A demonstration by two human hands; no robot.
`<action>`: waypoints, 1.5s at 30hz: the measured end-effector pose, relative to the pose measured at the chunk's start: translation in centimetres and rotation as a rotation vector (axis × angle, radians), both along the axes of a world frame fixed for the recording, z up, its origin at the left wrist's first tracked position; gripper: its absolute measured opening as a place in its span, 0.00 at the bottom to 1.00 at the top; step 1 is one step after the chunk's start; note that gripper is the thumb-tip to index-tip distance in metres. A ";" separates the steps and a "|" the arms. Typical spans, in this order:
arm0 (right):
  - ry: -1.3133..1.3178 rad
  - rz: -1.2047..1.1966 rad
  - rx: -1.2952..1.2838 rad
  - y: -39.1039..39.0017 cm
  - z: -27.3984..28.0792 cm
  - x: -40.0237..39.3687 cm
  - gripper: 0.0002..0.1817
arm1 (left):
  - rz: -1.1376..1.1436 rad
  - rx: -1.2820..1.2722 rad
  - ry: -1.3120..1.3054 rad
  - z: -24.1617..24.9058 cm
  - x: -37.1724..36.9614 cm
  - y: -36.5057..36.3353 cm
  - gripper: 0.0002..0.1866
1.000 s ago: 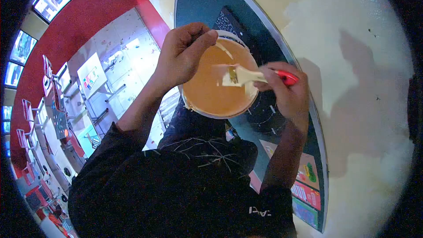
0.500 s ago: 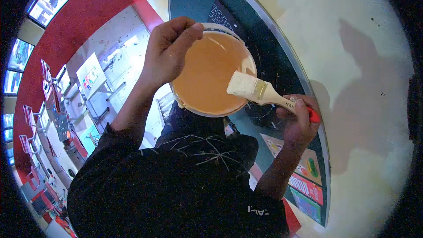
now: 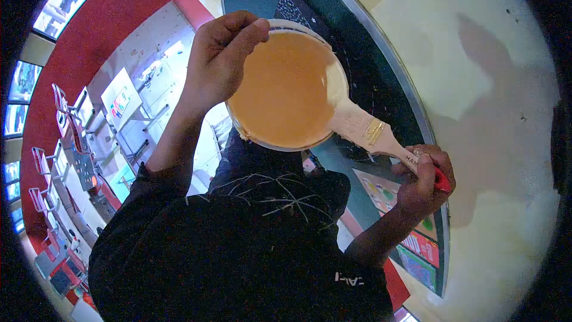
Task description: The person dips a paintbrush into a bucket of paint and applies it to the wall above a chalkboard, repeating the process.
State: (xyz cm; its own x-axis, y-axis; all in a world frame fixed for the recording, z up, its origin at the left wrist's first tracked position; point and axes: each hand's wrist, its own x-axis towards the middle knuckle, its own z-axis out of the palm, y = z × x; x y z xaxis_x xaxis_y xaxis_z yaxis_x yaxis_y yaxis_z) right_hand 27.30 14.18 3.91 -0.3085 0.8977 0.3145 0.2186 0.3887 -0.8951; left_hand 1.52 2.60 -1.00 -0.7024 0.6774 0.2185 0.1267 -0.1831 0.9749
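Observation:
My left hand [image 3: 223, 62] grips the upper left rim of a round paint bucket [image 3: 286, 89], its thumb over the edge. Inside the bucket the surface looks smooth and orange-beige. My right hand [image 3: 423, 182] is closed round the red-tipped wooden handle of a wide paintbrush [image 3: 372, 132]. The brush's pale, paint-coated bristles rest at the bucket's right rim and point inward.
A dark green board [image 3: 387, 83] with a pale frame lies behind the bucket, with colourful posters [image 3: 417, 250] low on it. The pale wall [image 3: 494, 143] carries shadows at right. Desks and chairs [image 3: 122, 98] stand at left, near a red wall and windows.
My right hand and the brush have moved right and down, taking the bristles from over the bucket's inside to its right rim. My left hand and the bucket have shifted slightly up.

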 end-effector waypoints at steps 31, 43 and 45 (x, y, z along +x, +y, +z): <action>-0.292 -0.832 1.504 2.0 22.3 10.4 0.10 | 0.058 0.045 0.084 -1.6 -1.7 -1.1 0.12; -0.880 -0.475 1.594 5.1 21.4 9.6 0.14 | 0.124 0.052 0.082 -2.5 -1.7 -1.1 0.09; -0.994 -0.375 1.441 3.6 19.7 9.4 0.17 | 0.185 0.103 -0.010 -2.9 -1.5 -1.0 0.09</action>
